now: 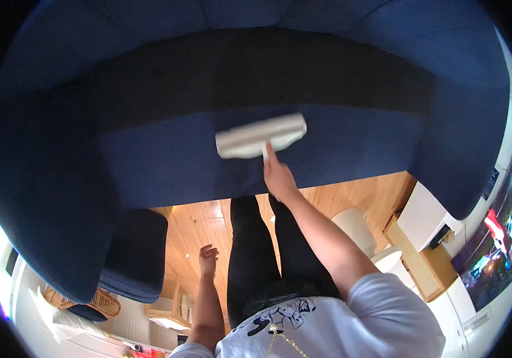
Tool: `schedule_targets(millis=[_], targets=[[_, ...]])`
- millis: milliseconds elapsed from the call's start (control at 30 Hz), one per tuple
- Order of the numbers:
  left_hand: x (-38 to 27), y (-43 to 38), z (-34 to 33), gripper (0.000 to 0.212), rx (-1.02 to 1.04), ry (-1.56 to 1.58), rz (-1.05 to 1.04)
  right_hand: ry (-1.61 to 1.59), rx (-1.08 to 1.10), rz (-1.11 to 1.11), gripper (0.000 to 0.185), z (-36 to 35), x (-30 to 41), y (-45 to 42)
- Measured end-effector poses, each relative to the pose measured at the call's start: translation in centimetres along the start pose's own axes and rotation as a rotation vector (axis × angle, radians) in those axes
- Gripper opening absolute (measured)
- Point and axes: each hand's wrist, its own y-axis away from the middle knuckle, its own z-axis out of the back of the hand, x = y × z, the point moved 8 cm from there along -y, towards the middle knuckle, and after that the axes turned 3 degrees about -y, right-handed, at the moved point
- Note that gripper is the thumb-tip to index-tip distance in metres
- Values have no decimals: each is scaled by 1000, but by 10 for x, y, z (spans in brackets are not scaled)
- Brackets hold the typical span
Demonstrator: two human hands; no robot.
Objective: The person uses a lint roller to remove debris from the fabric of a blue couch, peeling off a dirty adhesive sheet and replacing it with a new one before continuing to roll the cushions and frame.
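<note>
My right hand (280, 177) grips the short handle of a white, wide-headed hand-held lint remover (261, 136); the tool is blurred, so its exact type is unclear. Its long head lies slantwise over the front part of a dark blue fabric sofa seat (354, 141). The right index finger stretches along the handle towards the head. My left hand (209, 260) hangs in the air beside my left leg, above the wooden floor, fingers loosely curled with some gap and nothing in them.
The sofa's backrest (242, 13) and arms curve around the seat. A dark blue ottoman-like block (135, 250) stands at left. Behind me are a rattan basket (106, 306), a cream round stool or chair (355, 230), a wooden cabinet (437, 273) and a lit television (493, 241).
</note>
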Motion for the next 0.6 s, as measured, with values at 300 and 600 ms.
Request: schedule_targets(millis=[300, 600], targets=[[-40, -2, -19, 24, 19, -109, -16, -16, -511, 70, 45, 274, -24, -154], [-15, 56, -114, 18, -84, -134, -82, 58, -406, 124, 52, 210, -46, -161]])
